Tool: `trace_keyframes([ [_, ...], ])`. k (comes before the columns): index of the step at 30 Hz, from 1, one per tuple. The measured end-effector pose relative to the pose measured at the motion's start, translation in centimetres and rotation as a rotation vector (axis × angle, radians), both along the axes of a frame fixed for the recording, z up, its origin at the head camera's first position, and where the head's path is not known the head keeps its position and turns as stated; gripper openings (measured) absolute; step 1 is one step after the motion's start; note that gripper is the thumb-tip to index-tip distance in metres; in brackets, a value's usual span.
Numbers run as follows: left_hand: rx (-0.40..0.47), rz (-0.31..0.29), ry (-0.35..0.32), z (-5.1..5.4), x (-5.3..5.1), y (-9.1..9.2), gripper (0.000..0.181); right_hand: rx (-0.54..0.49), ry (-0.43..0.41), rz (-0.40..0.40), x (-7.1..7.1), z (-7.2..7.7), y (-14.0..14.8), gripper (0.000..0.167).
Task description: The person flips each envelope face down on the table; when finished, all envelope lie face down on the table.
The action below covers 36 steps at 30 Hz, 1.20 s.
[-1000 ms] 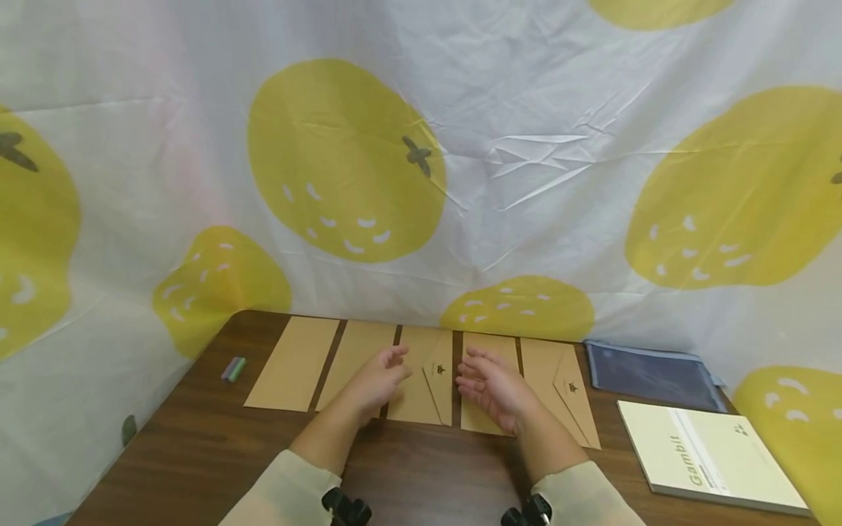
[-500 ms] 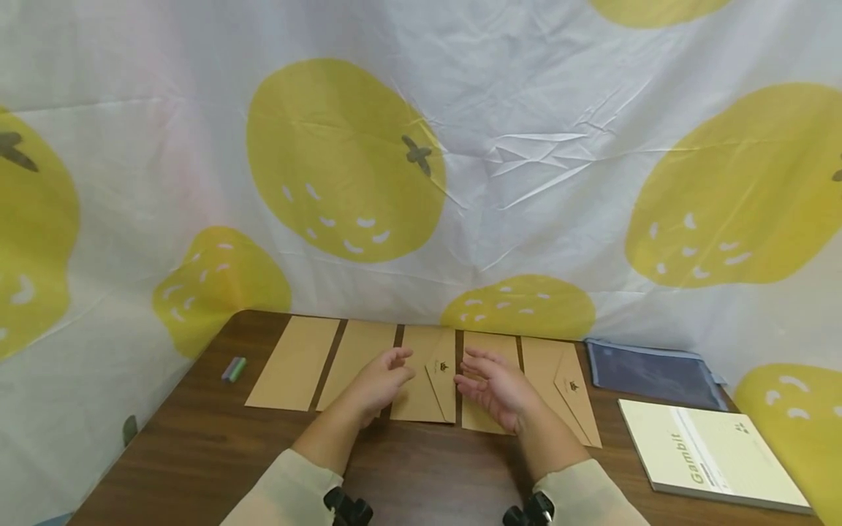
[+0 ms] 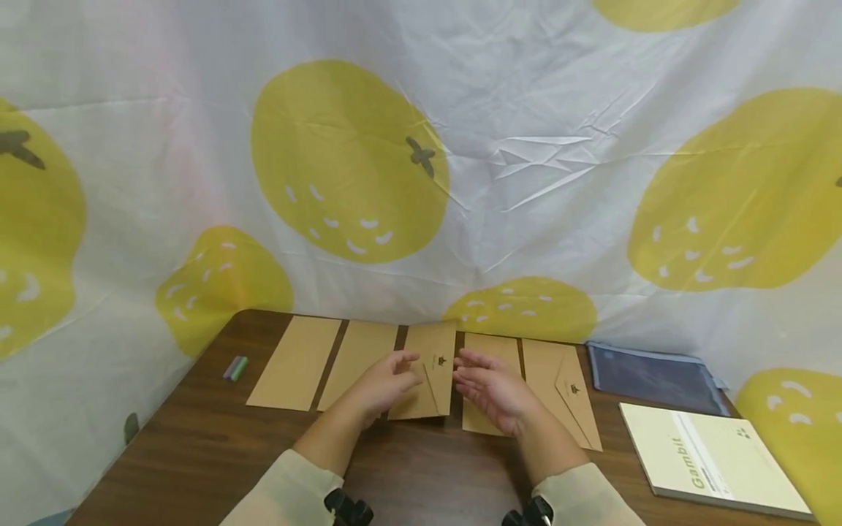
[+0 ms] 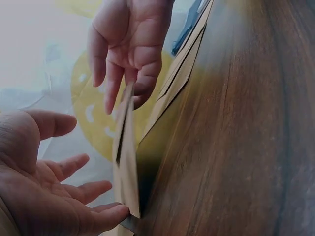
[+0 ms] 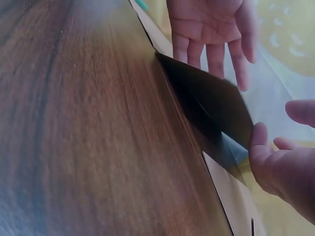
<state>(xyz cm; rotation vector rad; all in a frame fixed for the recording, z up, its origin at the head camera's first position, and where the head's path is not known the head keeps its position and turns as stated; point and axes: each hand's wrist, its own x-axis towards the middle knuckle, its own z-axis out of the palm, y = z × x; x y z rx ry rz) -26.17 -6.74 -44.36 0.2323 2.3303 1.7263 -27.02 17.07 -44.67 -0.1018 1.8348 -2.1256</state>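
In the head view a kraft envelope (image 3: 430,343) with a small crown print stands tilted, its right side raised off the table. At its right edge my right hand (image 3: 495,389) touches it with the fingertips, the thumb apart, as the right wrist view shows of the hand (image 5: 288,164) and the envelope's dark underside (image 5: 211,96). My left hand (image 3: 380,383) is at its left side; in the left wrist view a fingertip of this hand (image 4: 54,191) meets the envelope's near end (image 4: 129,182). Both hands have loosely spread fingers.
Two plain kraft envelopes (image 3: 296,365) (image 3: 365,351) lie to the left and two more (image 3: 483,416) (image 3: 542,365) to the right. Small green and purple sticks (image 3: 238,369) lie far left. A blue pouch (image 3: 651,376) and a "Gambit" book (image 3: 717,453) are at the right.
The middle envelope's right side has risen from the table and tilted leftward. My right fingertips have moved slightly left against its edge; my left hand has barely shifted.
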Motion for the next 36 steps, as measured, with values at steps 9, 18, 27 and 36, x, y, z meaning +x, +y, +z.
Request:
trace_keyframes([
  [9, -0.004, -0.061, -0.003, -0.2, 0.6, 0.8, 0.068, 0.004, 0.038, 0.017, 0.4, 0.0, -1.1, 0.069],
  [18, 0.028, -0.098, 0.03, 0.2, 1.0, 1.4, 0.068, -0.036, 0.041, 0.031, 0.6, 0.4, -1.7, 0.074],
  [27, 0.155, -0.127, 0.006, 0.4, 0.8, 1.7, 0.063, -0.062, 0.069, 0.075, 1.0, 0.6, -1.9, 0.072],
  [36, 0.346, -0.101, 0.002, 1.0, 0.4, 1.3, 0.055, -0.001, 0.008, 0.14, 1.2, 0.2, -1.8, 0.065],
])
